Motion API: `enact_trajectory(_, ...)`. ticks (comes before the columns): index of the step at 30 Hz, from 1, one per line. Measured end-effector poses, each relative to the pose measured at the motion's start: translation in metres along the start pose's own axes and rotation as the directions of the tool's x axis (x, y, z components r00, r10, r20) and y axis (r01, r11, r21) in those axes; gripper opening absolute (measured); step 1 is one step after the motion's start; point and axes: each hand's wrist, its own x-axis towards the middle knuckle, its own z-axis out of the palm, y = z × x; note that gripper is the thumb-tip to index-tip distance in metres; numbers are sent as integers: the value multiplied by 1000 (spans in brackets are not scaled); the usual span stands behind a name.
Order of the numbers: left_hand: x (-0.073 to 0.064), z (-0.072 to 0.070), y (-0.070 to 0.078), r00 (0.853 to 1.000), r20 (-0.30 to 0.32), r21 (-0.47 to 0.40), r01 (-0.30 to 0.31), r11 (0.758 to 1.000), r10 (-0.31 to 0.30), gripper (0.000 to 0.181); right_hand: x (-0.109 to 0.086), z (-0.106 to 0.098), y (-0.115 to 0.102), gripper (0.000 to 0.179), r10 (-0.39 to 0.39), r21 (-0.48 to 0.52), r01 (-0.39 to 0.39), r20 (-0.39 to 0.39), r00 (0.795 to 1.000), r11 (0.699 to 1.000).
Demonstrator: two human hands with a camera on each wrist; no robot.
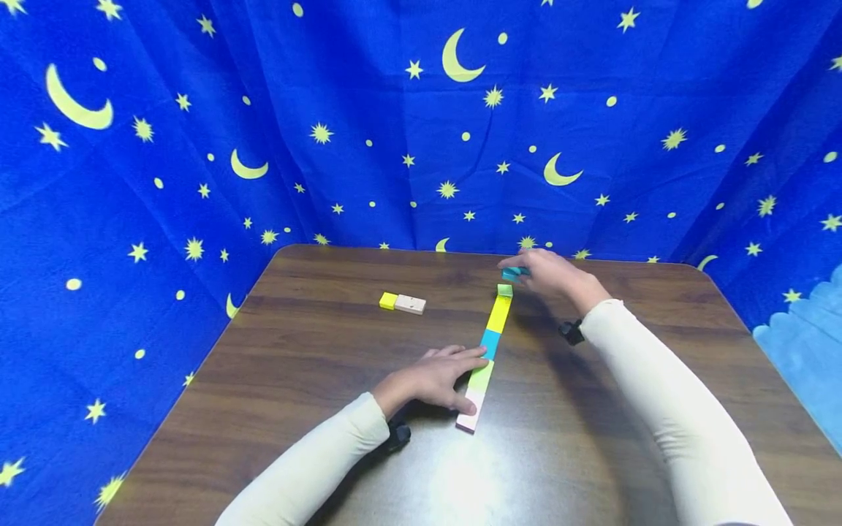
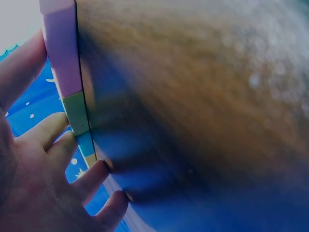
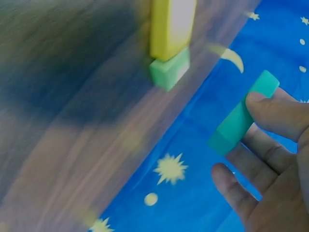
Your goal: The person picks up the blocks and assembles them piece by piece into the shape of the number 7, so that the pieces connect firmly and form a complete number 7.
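A straight row of blocks lies on the wooden table, running away from me. From near to far it goes pink block (image 1: pixel 468 422), light green block (image 1: pixel 479 378), blue block (image 1: pixel 490 340), yellow block (image 1: pixel 498 313) and a small pale green block (image 1: pixel 504 291). My left hand (image 1: pixel 437 376) rests along the row's left side with spread fingers, the thumb at the pink block and fingertips by the blue one. Just beyond the far end, my right hand (image 1: pixel 555 273) pinches a teal block (image 3: pixel 244 113) between thumb and fingers, held above the table.
Left of the row, a small yellow block (image 1: pixel 388 300) and a pale wooden block (image 1: pixel 411 305) lie end to end. A blue curtain (image 1: pixel 368 109) with moons and stars hangs behind the table's (image 1: pixel 296 351) far edge and along its left side.
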Motion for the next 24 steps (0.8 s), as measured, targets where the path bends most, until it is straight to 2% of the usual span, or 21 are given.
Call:
enact_trajectory(8,0,-1,-1,1000,8,11,-3,1000,3,80,39,-3,-27,39,-68,48,65,64,996,997)
enact_trajectory(11,0,-2,-1,1000,6,21,1,1000,-1,81,53,-2,-36,38,-50,80,43,90,995,996)
enact_trajectory(15,1,-2,-1,1000,12,24,1,1000,-1,81,68,11,-43,39,-25,101,13,115,993,995)
enact_trajectory(21,0,-2,-3,1000,11,14,-15,1000,15,80,82,36,-48,40,-71,88,60,121,990,994)
enact_trajectory(24,0,-2,-4,1000,9,15,-16,1000,16,80,85,44,-48,41,-67,88,56,133,989,995)
